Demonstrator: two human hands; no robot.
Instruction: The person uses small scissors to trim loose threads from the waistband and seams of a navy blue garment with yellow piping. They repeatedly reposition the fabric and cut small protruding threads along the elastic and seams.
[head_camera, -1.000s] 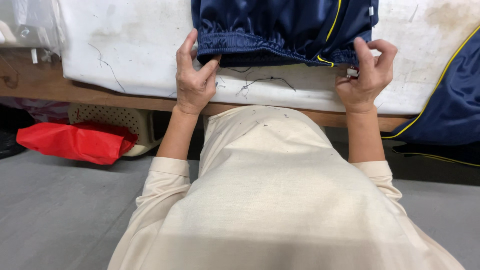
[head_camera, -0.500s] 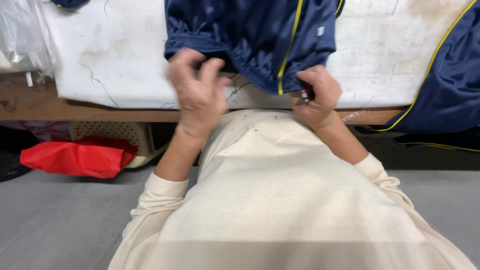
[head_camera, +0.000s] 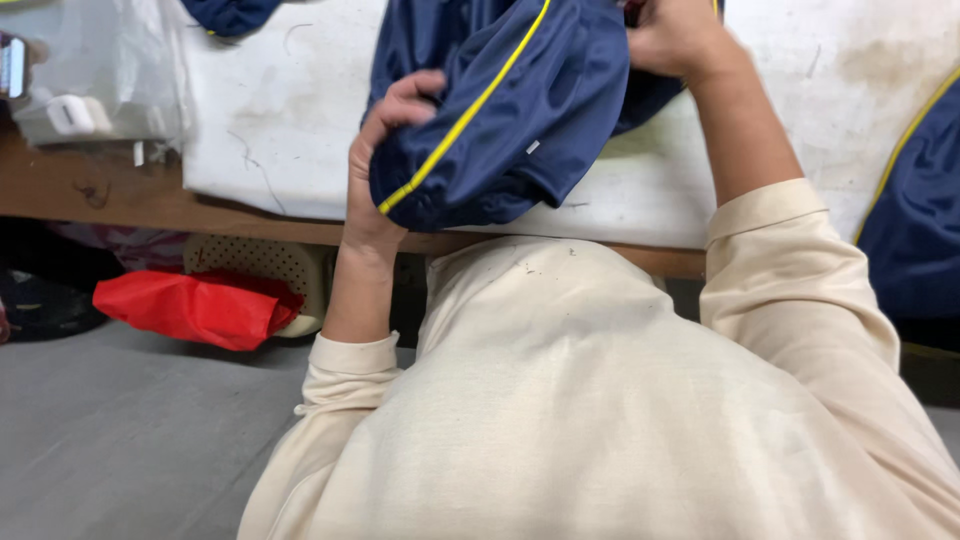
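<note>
A navy blue garment (head_camera: 520, 110) with yellow piping is lifted off the white padded table (head_camera: 270, 120) in front of me. My left hand (head_camera: 385, 150) grips its lower left side, fingers curled into the bunched fabric. My right hand (head_camera: 675, 35) holds the garment's upper right part near the top edge of the view, raised higher than the left. The fabric hangs in folds between the two hands, hiding the palms. My cream long sleeves and torso (head_camera: 620, 400) fill the lower half of the view.
Another navy garment with yellow trim (head_camera: 915, 210) hangs over the table's right end. A clear plastic bag (head_camera: 90, 80) lies at the table's left. A red bundle (head_camera: 195, 308) sits on the grey floor beside a perforated beige basket (head_camera: 255, 265) under the wooden table edge.
Both hands have lifted the navy garment up off the table edge. The right hand rose highest. The garment now hangs bunched between the hands instead of lying flat.
</note>
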